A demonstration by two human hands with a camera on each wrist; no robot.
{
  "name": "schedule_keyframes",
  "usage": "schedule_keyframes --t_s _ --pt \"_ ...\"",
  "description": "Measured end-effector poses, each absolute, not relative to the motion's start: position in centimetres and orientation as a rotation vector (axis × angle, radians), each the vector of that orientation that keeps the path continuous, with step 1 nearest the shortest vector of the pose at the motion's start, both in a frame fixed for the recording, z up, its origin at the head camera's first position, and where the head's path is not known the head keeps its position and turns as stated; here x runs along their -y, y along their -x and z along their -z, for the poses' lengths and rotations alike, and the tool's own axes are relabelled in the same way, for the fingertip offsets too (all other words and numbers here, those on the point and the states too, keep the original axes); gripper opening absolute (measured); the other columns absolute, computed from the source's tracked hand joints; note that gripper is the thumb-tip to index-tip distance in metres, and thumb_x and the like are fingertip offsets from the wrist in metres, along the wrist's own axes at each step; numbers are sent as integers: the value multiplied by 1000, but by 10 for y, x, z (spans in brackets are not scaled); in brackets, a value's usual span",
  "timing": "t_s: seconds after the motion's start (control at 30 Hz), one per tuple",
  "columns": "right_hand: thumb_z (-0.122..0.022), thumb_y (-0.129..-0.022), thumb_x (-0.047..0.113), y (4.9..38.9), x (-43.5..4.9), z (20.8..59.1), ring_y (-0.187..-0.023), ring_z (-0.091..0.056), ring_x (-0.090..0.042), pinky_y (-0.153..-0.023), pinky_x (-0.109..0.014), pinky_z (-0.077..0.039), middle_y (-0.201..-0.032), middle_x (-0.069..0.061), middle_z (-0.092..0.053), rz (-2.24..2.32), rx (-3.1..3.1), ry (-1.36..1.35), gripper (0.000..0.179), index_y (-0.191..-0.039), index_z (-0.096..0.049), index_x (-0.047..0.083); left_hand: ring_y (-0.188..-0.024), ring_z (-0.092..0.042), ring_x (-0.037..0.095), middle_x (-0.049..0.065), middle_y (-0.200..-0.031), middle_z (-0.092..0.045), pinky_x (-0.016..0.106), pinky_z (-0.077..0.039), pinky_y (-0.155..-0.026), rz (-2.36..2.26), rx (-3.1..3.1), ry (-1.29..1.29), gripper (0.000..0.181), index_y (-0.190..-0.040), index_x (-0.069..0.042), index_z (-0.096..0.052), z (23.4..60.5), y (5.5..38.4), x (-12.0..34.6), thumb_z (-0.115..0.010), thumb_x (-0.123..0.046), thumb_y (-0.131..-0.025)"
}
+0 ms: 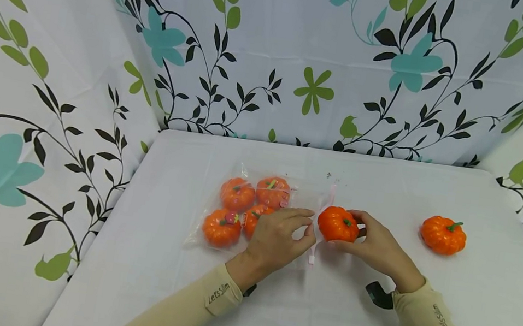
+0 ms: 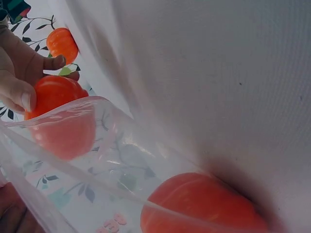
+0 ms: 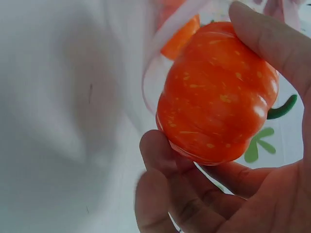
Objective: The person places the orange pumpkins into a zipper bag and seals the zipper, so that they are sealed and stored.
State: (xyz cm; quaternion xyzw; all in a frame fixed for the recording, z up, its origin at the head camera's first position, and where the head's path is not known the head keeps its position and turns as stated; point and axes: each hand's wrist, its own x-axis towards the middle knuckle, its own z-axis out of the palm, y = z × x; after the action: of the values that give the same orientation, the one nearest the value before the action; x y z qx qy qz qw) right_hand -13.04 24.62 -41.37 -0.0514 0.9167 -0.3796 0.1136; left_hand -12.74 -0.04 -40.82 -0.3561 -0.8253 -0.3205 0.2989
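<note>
In the head view my right hand (image 1: 381,250) grips a small orange toy pumpkin (image 1: 338,224) with a green stem, between thumb and fingers. The pumpkin is at the mouth of a clear zip bag (image 1: 304,193), and the left wrist view shows part of it behind the film. My left hand (image 1: 278,238) lies over the bag and holds the film by its opening; the exact fingertip contact is hard to see. Several similar pumpkins (image 1: 222,228) are inside the bag. The right wrist view shows the held pumpkin (image 3: 218,97) close up, beside the bag's pinkish edge.
Another orange pumpkin (image 1: 443,235) rests on the white table (image 1: 126,288), right of my right hand. A pink zip slider (image 1: 311,259) sits at the bag's near corner. Leaf-patterned cloth (image 1: 266,48) hangs behind and beside the table.
</note>
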Motion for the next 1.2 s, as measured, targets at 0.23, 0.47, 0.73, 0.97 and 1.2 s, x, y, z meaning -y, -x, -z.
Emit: schedule_keyframes --t_s 0.23,0.47,0.73,0.97,1.2 --pt "-80 -80 55 137 -228 424 -94 -59 -26 -71 -34 -52 -117 -12 -64 1125 -2703 154 89 -144 -48 3 -94 -74 16 6 -101 -77 21 -54 -87 861 2182 954 13 -91 -3 -80 410 127 0 -74 -11 -83" --pt "-81 -81 46 145 -211 432 -73 -54 -21 -61 -33 -47 -91 -6 -61 1111 -2751 244 81 -142 -52 3 -93 -74 15 6 -99 -77 21 -54 -86 857 2154 955 13 -89 -3 -80 413 127 0 -72 -11 -82" --pt "-83 -78 23 155 -194 440 -95 -59 -28 -88 -48 -54 -120 -15 -65 1099 -2831 339 66 -134 -58 1 -93 -74 16 6 -100 -77 21 -55 -85 874 2142 969 13 -90 -2 -80 414 125 -1 -73 -10 -82" --pt "-83 -76 10 166 -184 446 -106 -61 -29 -98 -51 -50 -120 -13 -64 1248 -2821 433 59 -128 -57 2 -95 -74 16 6 -103 -76 22 -54 -88 869 2153 961 13 -90 -3 -80 412 126 -2 -73 -11 -83" --pt "-77 -82 6 169 -180 449 -102 -62 -29 -92 -48 -52 -117 -16 -63 1304 -2783 429 54 -129 -53 -1 -93 -74 16 7 -101 -76 21 -54 -86 869 2134 964 12 -89 -3 -80 413 127 -2 -73 -9 -81"
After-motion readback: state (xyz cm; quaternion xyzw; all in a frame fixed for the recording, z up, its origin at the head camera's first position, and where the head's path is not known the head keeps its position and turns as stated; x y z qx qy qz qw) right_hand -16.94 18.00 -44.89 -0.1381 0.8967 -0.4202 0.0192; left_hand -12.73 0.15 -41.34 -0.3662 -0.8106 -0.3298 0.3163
